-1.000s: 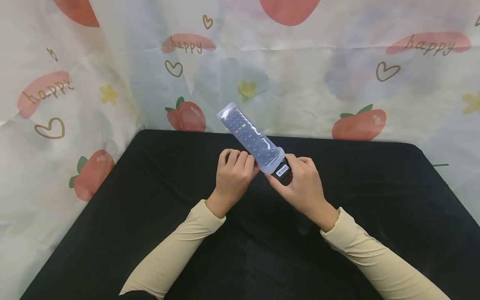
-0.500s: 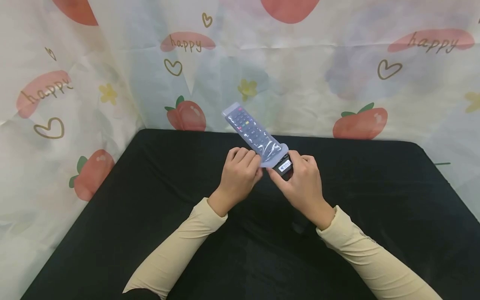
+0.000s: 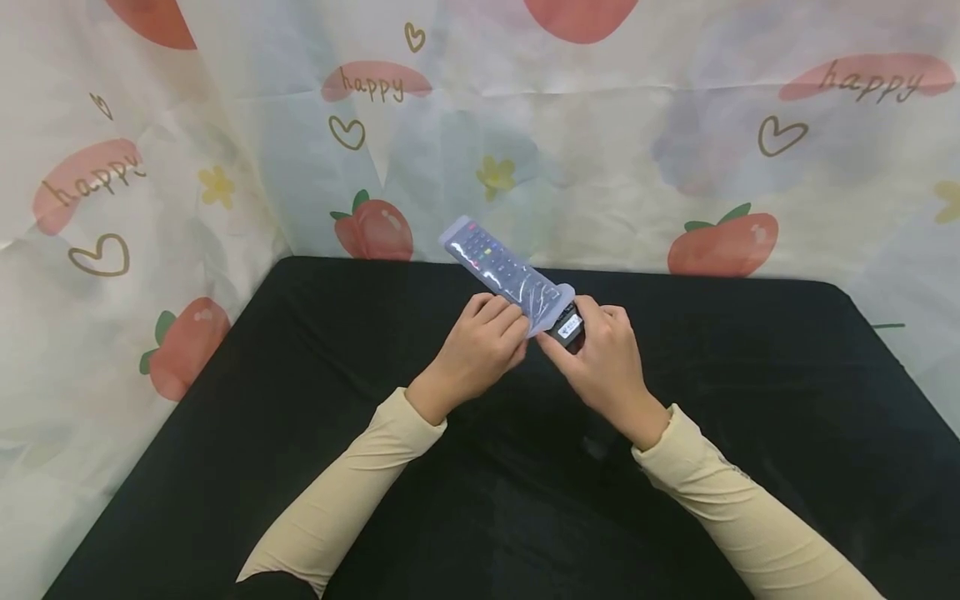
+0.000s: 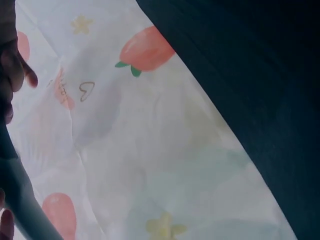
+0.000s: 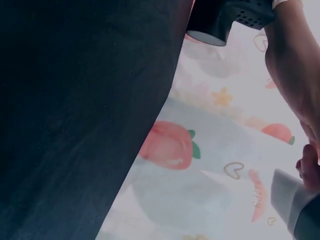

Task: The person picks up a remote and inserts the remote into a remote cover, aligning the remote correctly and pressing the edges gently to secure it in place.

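Note:
In the head view a black remote control (image 3: 570, 327) is held above the table, slanting up to the left. A clear plastic sleeve (image 3: 555, 302) covers most of it; the lower end with a white label sticks out. My right hand (image 3: 609, 358) grips that bare end between thumb and fingers. With curled fingers, my left hand (image 3: 483, 346) pinches the sleeve's left edge near its mouth; its fingertips are hidden. The left wrist view catches part of the remote (image 4: 22, 190) at its left edge. Fingers (image 5: 309, 167) and the sleeve (image 5: 285, 195) appear at lower right in the right wrist view.
A black cloth (image 3: 337, 467) covers the table beneath both hands. Behind and to the left hangs a pale curtain (image 3: 600, 167) printed with fruit, hearts and words. At the top of the right wrist view is a black device (image 5: 215, 22) beside a forearm.
My left hand has shifted a little right, now overlapping the sleeve's edge. The remote's labelled end and my right hand have risen slightly, while the sleeve's far end has dipped a little.

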The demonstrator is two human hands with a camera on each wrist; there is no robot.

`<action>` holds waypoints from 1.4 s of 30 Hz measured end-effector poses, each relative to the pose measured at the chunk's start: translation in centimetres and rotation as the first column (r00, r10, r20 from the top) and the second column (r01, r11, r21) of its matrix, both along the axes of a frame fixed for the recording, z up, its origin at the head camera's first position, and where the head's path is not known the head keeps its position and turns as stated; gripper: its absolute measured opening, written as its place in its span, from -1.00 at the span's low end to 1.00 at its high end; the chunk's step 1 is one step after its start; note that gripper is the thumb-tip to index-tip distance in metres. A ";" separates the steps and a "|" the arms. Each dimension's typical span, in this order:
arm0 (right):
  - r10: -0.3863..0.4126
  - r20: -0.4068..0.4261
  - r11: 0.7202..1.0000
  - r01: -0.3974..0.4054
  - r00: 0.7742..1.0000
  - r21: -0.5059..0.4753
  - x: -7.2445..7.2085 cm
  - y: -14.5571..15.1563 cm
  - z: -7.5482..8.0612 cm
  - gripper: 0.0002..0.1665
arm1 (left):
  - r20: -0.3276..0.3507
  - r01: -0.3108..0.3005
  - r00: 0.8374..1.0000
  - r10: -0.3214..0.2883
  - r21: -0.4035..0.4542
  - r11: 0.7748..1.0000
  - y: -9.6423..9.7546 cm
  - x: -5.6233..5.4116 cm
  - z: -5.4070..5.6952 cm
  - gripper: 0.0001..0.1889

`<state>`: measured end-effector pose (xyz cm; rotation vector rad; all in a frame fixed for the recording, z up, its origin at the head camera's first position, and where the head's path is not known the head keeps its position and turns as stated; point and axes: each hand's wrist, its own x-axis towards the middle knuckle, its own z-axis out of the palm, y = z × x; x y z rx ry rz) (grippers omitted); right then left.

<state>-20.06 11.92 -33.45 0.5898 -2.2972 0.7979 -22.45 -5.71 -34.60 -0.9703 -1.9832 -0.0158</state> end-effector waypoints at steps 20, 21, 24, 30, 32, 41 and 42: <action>0.197 -0.482 0.885 0.057 0.854 0.462 -1.6 1.0 -0.8 -0.39 | 0.358 -0.171 0.930 0.089 0.205 0.964 -0.1 1.3 2.1 -0.66; 0.198 -0.487 0.882 0.061 0.851 0.467 -1.6 0.9 -0.9 -0.39 | 0.383 -0.170 0.920 0.082 0.201 0.965 0.1 1.5 2.1 -0.68; 0.207 -0.487 0.878 0.058 0.849 0.475 -1.6 0.8 -1.1 -0.41 | 0.423 -0.128 0.906 0.028 0.210 0.969 0.7 1.8 1.7 -0.75; 0.237 -0.469 0.868 0.032 0.851 0.496 -1.1 0.6 -1.6 -0.42 | 0.384 -0.028 0.921 -0.069 0.240 0.970 1.4 2.1 0.0 -0.86; 0.244 -0.464 0.867 0.023 0.852 0.498 -1.0 0.5 -1.8 -0.41 | 0.370 0.000 0.924 -0.095 0.248 0.969 1.4 2.1 -0.4 -0.88; 0.235 -0.370 0.881 -0.035 0.899 0.472 -1.6 0.6 -2.3 -0.37 | 0.365 0.004 0.927 -0.091 0.233 0.972 1.4 2.1 -0.7 -0.87; 0.232 -0.351 0.886 -0.048 0.907 0.462 -1.7 0.7 -2.5 -0.38 | 0.373 0.004 0.924 -0.090 0.224 0.975 1.3 2.0 -0.7 -0.86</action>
